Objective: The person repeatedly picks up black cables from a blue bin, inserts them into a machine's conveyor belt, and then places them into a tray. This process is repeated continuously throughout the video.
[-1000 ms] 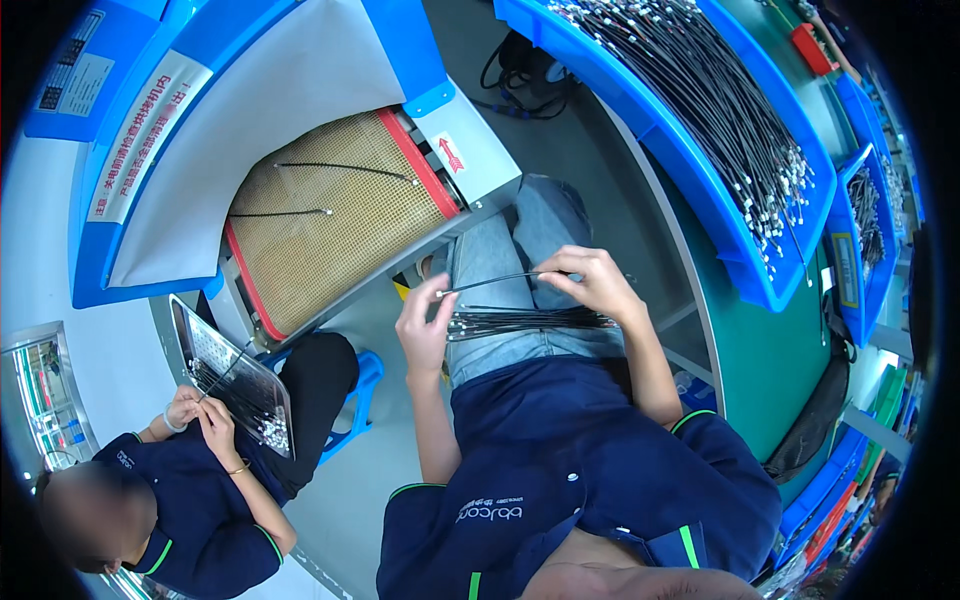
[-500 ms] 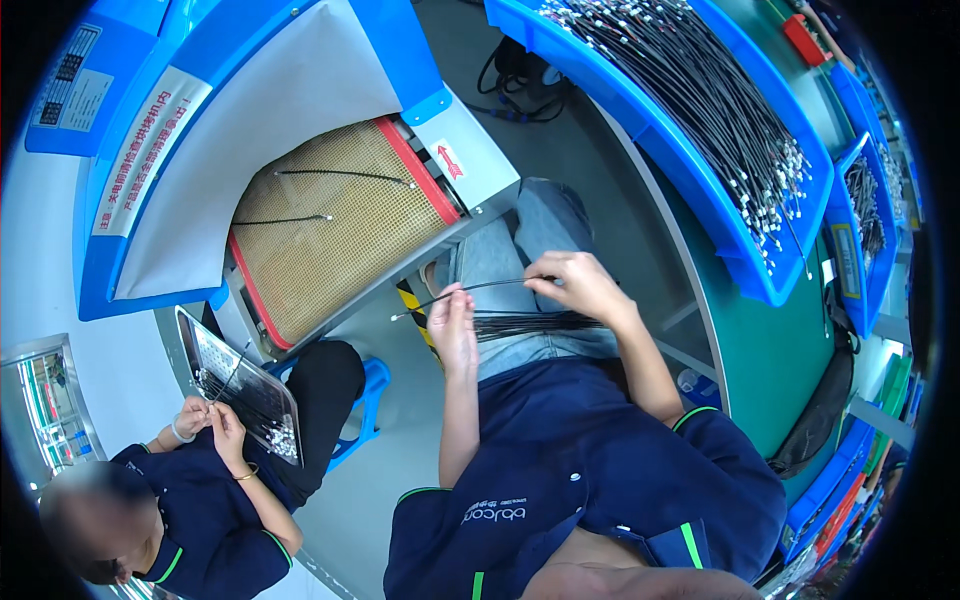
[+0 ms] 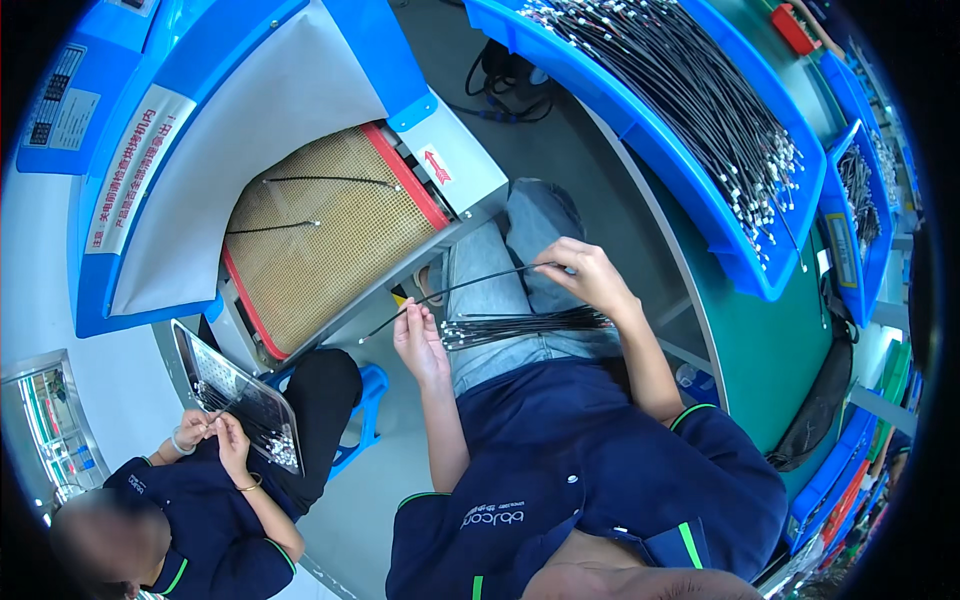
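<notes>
A thin black cable point(image 3: 475, 283) with a small pale connector at its left end stretches slantwise above my lap. My right hand point(image 3: 592, 280) pinches it near its right end, thumb and fingers closed. At the cable's left part, the fingertips of my left hand point(image 3: 422, 345) are closed round it, leaving the connector end sticking out beyond them. Below the cable, a bundle of similar black cables point(image 3: 530, 327) lies across my thighs. Two more black cables, an upper one point(image 3: 335, 180) and a lower one point(image 3: 270, 228), rest apart on the mesh conveyor belt point(image 3: 330, 265).
The belt comes out of a blue machine point(image 3: 90, 220) with a grey curtain. Right of me, a green table point(image 3: 770, 350) bears a blue bin point(image 3: 640, 125) heaped with black cables. At lower left a seated co-worker point(image 3: 215, 500) handles cables over a tray point(image 3: 240, 375).
My left hand has moved left and down along the cable, away from my right hand. The cable now slants more steeply, and the view has shifted slightly.
</notes>
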Tool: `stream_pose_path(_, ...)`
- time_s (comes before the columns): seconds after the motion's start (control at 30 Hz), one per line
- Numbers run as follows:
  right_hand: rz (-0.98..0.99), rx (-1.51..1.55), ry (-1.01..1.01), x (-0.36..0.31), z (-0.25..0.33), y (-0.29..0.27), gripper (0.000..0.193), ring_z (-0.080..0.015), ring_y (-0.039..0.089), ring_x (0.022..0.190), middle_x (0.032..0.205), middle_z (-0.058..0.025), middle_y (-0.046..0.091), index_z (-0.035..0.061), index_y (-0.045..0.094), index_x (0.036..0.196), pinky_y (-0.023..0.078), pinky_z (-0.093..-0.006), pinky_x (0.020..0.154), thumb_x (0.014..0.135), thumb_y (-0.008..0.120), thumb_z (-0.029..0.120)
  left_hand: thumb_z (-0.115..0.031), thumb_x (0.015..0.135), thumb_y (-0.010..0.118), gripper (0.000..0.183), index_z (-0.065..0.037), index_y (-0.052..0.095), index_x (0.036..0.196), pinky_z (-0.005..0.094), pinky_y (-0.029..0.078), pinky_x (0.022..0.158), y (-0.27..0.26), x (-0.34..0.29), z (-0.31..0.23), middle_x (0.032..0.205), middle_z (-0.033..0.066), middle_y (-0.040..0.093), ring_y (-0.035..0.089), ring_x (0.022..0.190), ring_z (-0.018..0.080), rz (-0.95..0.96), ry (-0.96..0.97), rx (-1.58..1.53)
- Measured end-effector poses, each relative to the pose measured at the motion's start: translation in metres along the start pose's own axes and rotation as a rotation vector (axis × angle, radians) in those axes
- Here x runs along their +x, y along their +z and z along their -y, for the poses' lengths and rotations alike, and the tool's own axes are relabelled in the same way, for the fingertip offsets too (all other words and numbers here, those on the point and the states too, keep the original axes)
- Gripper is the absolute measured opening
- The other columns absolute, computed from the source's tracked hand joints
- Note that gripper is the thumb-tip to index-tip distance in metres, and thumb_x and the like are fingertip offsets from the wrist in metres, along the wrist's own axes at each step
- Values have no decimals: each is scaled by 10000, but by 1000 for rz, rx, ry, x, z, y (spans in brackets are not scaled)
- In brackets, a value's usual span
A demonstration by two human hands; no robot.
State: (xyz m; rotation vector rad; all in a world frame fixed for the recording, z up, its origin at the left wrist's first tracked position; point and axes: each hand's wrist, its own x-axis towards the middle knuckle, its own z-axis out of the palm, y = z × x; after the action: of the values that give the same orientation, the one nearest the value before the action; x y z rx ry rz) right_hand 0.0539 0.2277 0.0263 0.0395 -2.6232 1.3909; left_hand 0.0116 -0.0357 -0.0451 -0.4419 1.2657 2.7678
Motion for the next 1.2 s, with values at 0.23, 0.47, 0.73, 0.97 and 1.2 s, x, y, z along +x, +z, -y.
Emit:
stream_pose_path(0.23, -36, 48, 33, 1, 4, 1, 117, -236, 639, 717, 803, -102, 651, 16, 675, 877, 513, -321, 640, 807, 683, 110, -49, 930, 560, 153, 32, 600, 1054, 208, 527, 721, -1, 1, -5, 910, 85, 635, 611, 798, 108, 12, 31, -6)
stream_pose_path(0.47, 34, 92, 95, -2, 4, -3, 105, -195, 613, 659, 746, -92, 637, 17, 670, 846, 477, -296, 579, 805, 685, 113, -88, 941, 556, 179, 22, 586, 1080, 194, 527, 714, -4, 0, -7, 887, 63, 627, 608, 798, 95, 38, 29, 32)
stream_pose_path(0.73, 11, 104, -10, -3, -2, -1, 95, -206, 602, 643, 731, -88, 632, 14, 678, 826, 473, -303, 576, 800, 685, 105, -76, 932, 568, 160, 14, 600, 1060, 192, 533, 706, -4, 0, -11, 894, 65, 639, 622, 803, 101, 56, 16, 48)
stream_pose_path(0.97, -18, 32, -92, -3, -3, -2, 111, -219, 604, 680, 728, -84, 630, 25, 681, 828, 482, -322, 605, 781, 706, 122, -71, 924, 579, 160, 18, 603, 1054, 193, 535, 710, -7, 1, -11, 898, 67, 640, 623, 802, 101, 74, 11, 57)
stream_pose_path(1.2, 70, 36, 47, -6, -4, -13, 246, -233, 620, 760, 841, -84, 644, 37, 675, 898, 506, -330, 683, 739, 745, 212, -73, 930, 571, 166, 25, 595, 1061, 192, 534, 712, -2, 2, -11, 899, 66, 631, 617, 793, 101, 62, 21, 57)
